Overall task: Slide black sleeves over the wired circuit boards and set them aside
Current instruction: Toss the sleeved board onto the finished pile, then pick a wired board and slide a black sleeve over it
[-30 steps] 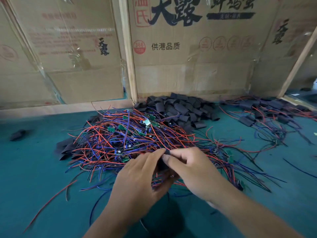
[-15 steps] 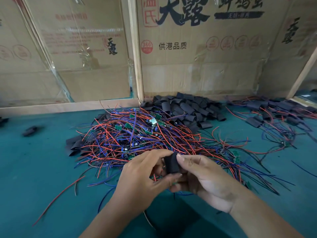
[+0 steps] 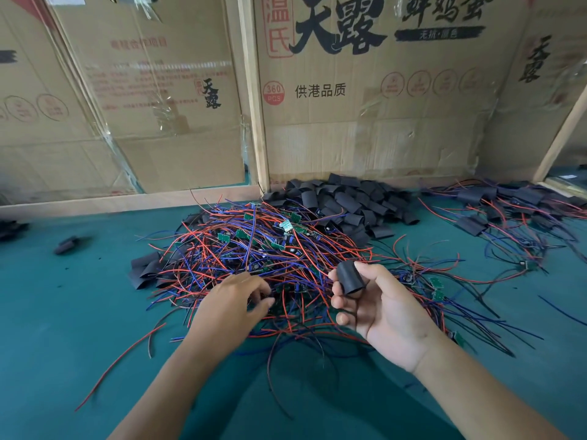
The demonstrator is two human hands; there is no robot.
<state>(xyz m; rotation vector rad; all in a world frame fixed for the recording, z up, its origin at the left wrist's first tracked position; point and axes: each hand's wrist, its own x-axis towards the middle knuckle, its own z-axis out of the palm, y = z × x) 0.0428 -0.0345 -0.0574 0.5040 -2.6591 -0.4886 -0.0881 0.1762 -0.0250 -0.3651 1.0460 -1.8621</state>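
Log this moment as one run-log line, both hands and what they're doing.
right hand: holds black sleeve | left hand: fingers curled in wire pile, grip unclear | step: sleeve not yet on board

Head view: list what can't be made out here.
- Left hand: fingertips are blurred and buried in the wire pile; whether they grip a board cannot be told.
- Black sleeve in the right hand: its inside is hidden, so empty or not is unclear.
- Dark bits at the left edge: cut off and blurred.
- Sleeved boards at far right: partly cut off by the frame edge.
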